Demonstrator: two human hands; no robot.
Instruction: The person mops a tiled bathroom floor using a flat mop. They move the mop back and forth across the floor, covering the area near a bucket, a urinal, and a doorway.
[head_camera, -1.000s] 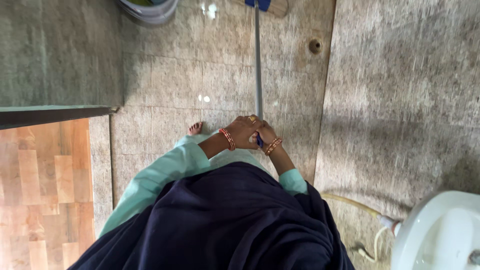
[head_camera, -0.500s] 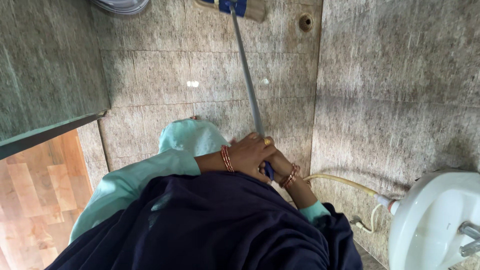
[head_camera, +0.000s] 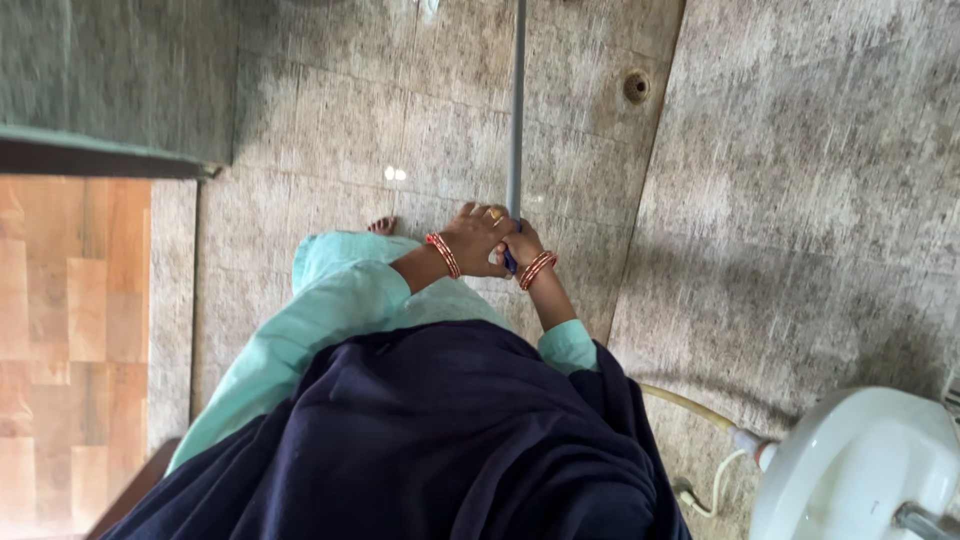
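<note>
Both my hands grip the top of a long grey mop handle (head_camera: 516, 110) that runs straight away from me over the tiled floor. My left hand (head_camera: 477, 240), with bangles and a ring, wraps the blue grip end from the left. My right hand (head_camera: 527, 252), also with bangles, holds it from the right, partly hidden under the left. The mop head is out of the frame at the top. I wear light green sleeves and a dark blue drape (head_camera: 440, 440). My bare toes (head_camera: 381, 226) show on the floor.
A round floor drain (head_camera: 636, 86) lies right of the handle. A white washbasin (head_camera: 860, 470) with a tap sits at the lower right, with a pale hose (head_camera: 690, 405) beneath it. A grey tiled wall rises on the right. A wooden door (head_camera: 70, 330) stands at the left.
The handle went from slanted to straight ahead and was pushed forward, so the mop head left the top of the frame. My hands moved away from my body. The bucket left view.
</note>
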